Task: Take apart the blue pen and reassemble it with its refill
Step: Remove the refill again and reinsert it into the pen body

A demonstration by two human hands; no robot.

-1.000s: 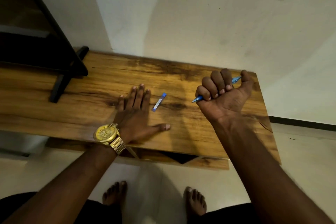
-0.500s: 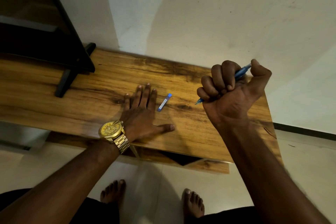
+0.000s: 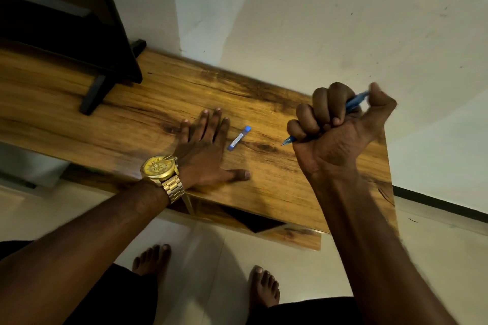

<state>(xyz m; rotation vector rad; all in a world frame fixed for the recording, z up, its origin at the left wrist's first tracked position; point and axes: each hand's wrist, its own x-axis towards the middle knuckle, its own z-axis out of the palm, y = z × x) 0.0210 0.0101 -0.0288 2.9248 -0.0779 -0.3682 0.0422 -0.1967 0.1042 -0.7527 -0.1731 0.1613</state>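
My right hand (image 3: pixel 335 129) is clenched in a fist around the blue pen (image 3: pixel 356 101), raised above the right part of the wooden table (image 3: pixel 148 103). The pen's tip pokes out below the little finger and its back end sticks out by the thumb. A small blue-and-white tube (image 3: pixel 239 138), the refill case, lies on the table between my hands. My left hand (image 3: pixel 206 150) rests flat on the table, palm down, fingers spread, just left of that tube and not touching it. A gold watch sits on the left wrist.
A black stand (image 3: pixel 105 79) with a dark panel occupies the table's back left. A white wall runs behind the table. The table's right end lies just beyond my right hand. My bare feet (image 3: pixel 206 277) stand on the pale tiled floor below the front edge.
My right fist with the pen has risen and shifted slightly right, its thumb end tilting up. The left hand and the tube stay where they were.
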